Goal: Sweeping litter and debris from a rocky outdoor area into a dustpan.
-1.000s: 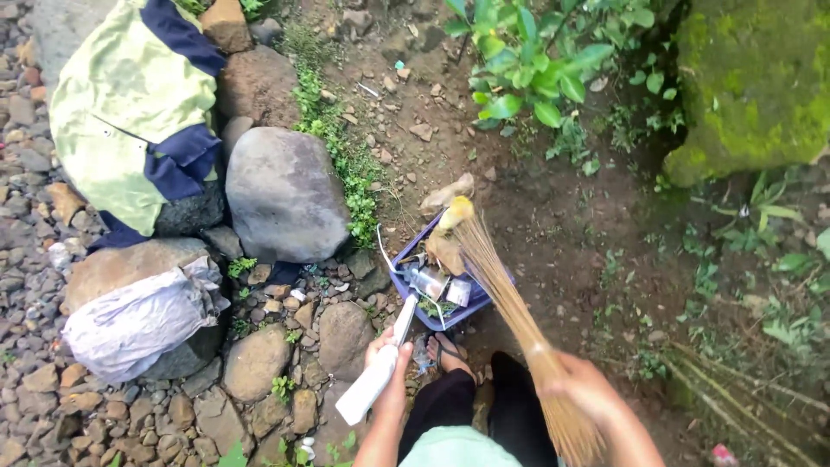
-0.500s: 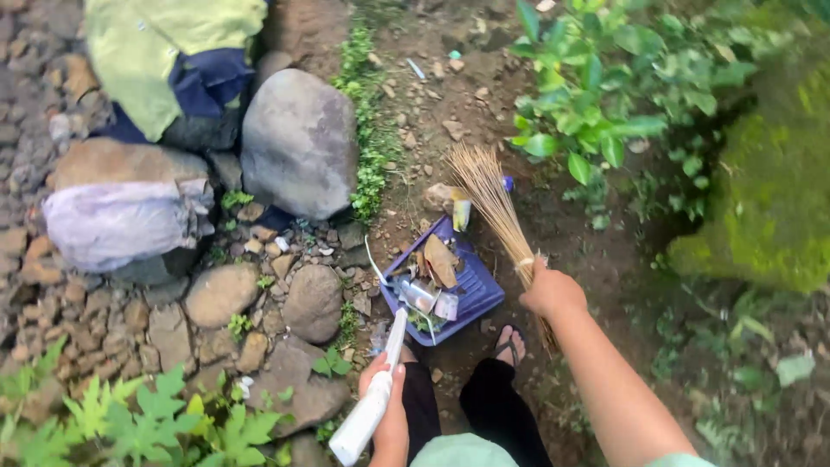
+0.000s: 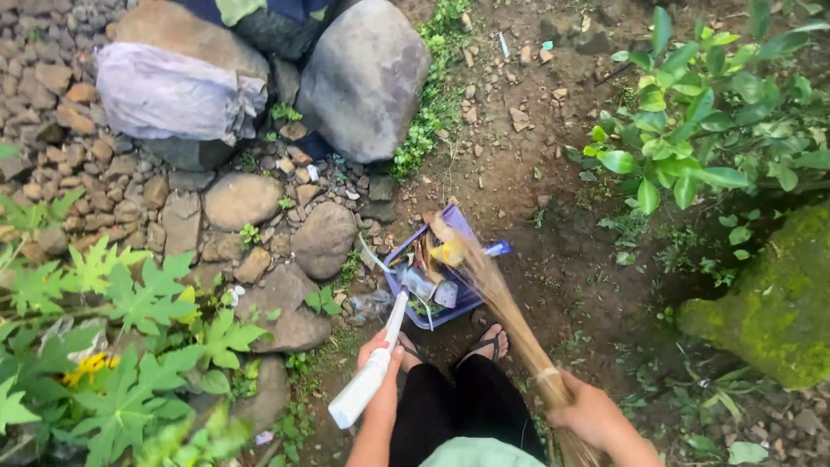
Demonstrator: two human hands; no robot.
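- Left hand [image 3: 382, 367] is closed around the white handle [image 3: 370, 378] of a dustpan, thumb laid along the top, holding it at a slant so the far end runs up and away from the wrist.
- Just beyond that hand's fingertips, the blue dustpan tray [image 3: 467, 298] rests on the dirt, its open mouth turned away from the person.
- Right hand [image 3: 590, 413] is clenched on the bound neck of a stick broom [image 3: 497, 298]; the straw bristles fan out forward and to the left of this hand, blurred, with their tips over the tray.
- Inside the tray, ahead of both hands, lies litter: a yellow wrapper [image 3: 448, 252] near the far rim, a small silvery packet [image 3: 418, 283], a pale square scrap [image 3: 446, 294] beside it, and brown dry leaves.
- Between the two hands, close to the body, stand black trouser legs and a foot in a sandal [image 3: 491, 344], touching the ground just behind the tray.
- Left of the left hand, rounded grey stones [image 3: 325, 239] are packed together, with broad green leaves [image 3: 130, 303] nearer the person.
- Farther off beyond the left hand, a crumpled white plastic bag [image 3: 173, 93] sits on a rock beside a large grey boulder [image 3: 363, 78].
- Ground under the tray is bare brown soil [image 3: 536, 173] strewn with pebbles.
- Right of the right hand rise a leafy shrub [image 3: 709, 104] and a moss-covered rock [image 3: 769, 311].
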